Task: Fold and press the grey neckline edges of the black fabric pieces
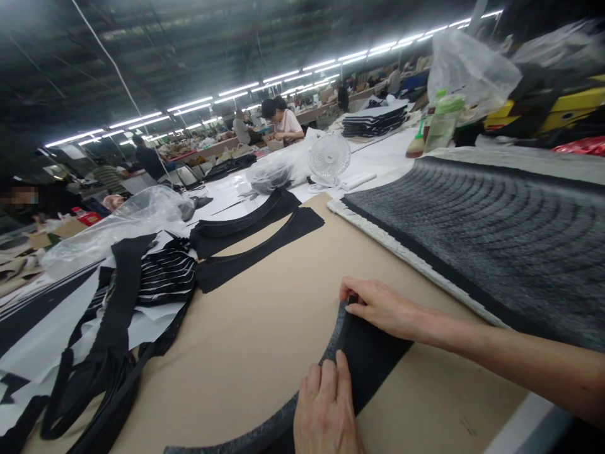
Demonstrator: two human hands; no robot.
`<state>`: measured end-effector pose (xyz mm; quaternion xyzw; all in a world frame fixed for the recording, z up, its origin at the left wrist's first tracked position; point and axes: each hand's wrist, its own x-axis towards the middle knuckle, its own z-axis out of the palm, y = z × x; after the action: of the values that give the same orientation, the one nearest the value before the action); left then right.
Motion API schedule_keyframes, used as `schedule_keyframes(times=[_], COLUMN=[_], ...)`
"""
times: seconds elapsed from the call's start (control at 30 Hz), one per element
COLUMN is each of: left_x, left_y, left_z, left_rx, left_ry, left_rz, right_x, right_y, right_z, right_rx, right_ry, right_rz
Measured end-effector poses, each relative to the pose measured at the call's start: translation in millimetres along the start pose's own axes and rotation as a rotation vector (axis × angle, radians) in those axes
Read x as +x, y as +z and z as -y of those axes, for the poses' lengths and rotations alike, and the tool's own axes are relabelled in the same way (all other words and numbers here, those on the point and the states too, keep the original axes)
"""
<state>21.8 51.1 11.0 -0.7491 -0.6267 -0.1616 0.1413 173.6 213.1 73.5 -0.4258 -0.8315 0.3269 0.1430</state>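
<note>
A curved piece of black fabric (373, 362) lies on the tan board in front of me, with a speckled grey strip (276, 416) along its inward-curving edge. My right hand (382, 306) pinches the top corner of this piece between thumb and fingers, where the strip ends. Lower down, my left hand (326, 407) rests on the fabric with its fingers stretched out, the tips at the grey strip. The lower end of the piece runs out of view behind my left hand.
Beyond my hands lie curved black fabric pieces (265, 246). A heap of black strips and white paper (118, 302) is at left. Overlapping grey-black pieces (482, 233) cover a raised board at right. Behind stand a small fan (329, 157), a green-lidded bottle (444, 123) and a seated co-worker (286, 123).
</note>
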Motion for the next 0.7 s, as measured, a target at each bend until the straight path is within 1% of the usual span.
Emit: schedule_keyframes(times=[0.1, 0.27, 0.37, 0.5, 0.7], left_x=[-0.4, 0.6, 0.9, 1.1, 1.5], left_y=[2.5, 3.7, 4.1, 5.0, 7.3], left_z=[2.3, 2.8, 2.4, 3.0, 4.5], left_rx=[0.042, 0.112, 0.120, 0.121, 0.131], left_ry=[0.039, 0.052, 0.053, 0.059, 0.076], left_rz=[-0.006, -0.007, -0.018, -0.006, -0.034], right_x=[0.3, 1.1, 1.4, 1.9, 2.8], right_y=[3.4, 7.2, 8.5, 10.1, 10.9], right_z=[-3.3, -5.6, -6.6, -8.6, -11.1], right_rx=[0.016, 0.024, 0.028, 0.037, 0.057], right_ry=[0.002, 0.008, -0.002, -0.004, -0.008], right_rz=[-0.017, -0.046, -0.057, -0.063, -0.067])
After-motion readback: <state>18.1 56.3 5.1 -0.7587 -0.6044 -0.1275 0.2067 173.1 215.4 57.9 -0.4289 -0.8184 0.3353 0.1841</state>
